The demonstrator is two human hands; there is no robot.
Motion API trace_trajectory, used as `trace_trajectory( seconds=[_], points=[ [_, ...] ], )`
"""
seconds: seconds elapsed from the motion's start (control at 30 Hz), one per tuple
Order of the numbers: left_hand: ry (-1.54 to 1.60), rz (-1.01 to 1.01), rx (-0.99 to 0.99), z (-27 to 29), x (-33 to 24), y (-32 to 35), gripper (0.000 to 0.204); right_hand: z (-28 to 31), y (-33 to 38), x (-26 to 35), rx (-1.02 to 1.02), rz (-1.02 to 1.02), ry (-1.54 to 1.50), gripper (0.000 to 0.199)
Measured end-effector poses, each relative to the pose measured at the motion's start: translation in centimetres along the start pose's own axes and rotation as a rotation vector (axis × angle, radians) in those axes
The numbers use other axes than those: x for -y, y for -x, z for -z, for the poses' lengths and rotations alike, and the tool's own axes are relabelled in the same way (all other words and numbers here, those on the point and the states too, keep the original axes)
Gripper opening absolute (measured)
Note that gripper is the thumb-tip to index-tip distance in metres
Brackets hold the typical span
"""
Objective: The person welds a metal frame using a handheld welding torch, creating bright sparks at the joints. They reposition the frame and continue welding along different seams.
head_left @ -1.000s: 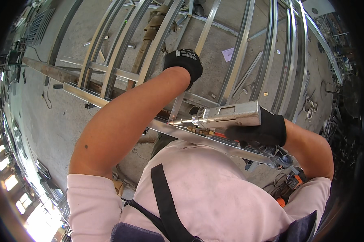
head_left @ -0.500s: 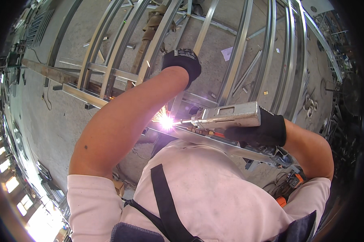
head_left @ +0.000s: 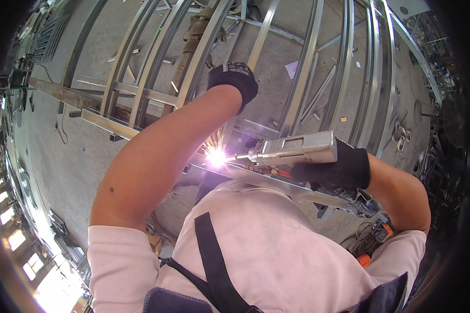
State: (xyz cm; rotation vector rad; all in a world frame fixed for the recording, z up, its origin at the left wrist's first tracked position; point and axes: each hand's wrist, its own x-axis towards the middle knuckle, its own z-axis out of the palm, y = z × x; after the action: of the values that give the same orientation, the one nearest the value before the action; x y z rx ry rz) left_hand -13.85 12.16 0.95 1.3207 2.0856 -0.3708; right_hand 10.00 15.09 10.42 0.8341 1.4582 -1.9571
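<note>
My right hand (head_left: 344, 167), in a black glove, is closed round a boxy metal welding gun (head_left: 302, 147). Its thin tip points left to a glaring welding arc (head_left: 215, 157) on the near metal rail (head_left: 276, 183), with orange sparks spraying up from it. The glare hides the joint itself. Farther out, my left hand (head_left: 234, 86), gloved in black too, is bent down round a long metal bar (head_left: 264, 34) that runs back from the arc area; its fingertips are out of sight beneath. My left forearm crosses above the rail, just left of the arc.
Several parallel metal bars (head_left: 302, 78) form a frame over the concrete floor (head_left: 47, 156). A rusty beam (head_left: 70, 94) lies at the left. Offcuts and a sheet of paper (head_left: 292, 69) lie under the frame. Cables (head_left: 357, 237) and an orange tool (head_left: 383, 232) sit at lower right.
The arc stays lit and has shifted very slightly right along the rail. Its sparks now fan higher. Both hands hold nearly the same positions.
</note>
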Motion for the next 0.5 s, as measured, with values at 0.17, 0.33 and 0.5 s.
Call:
trace_trajectory(
  seconds=[0.17,0.33,0.5],
  points=[
    [0.001,-0.001,-0.021,-0.2,0.0,-0.1,0.031,0.0,0.4,-0.3,-0.011,-0.021,-0.018,0.046],
    [0.049,0.028,-0.027,-0.2,0.0,-0.3,0.031,0.2,0.2,-1.3,0.006,0.013,-0.034,0.047],
    [0.061,0.038,-0.055,-0.5,0.0,-0.4,0.031,0.2,0.3,-2.2,0.027,0.066,0.01,0.047]
  ],
)
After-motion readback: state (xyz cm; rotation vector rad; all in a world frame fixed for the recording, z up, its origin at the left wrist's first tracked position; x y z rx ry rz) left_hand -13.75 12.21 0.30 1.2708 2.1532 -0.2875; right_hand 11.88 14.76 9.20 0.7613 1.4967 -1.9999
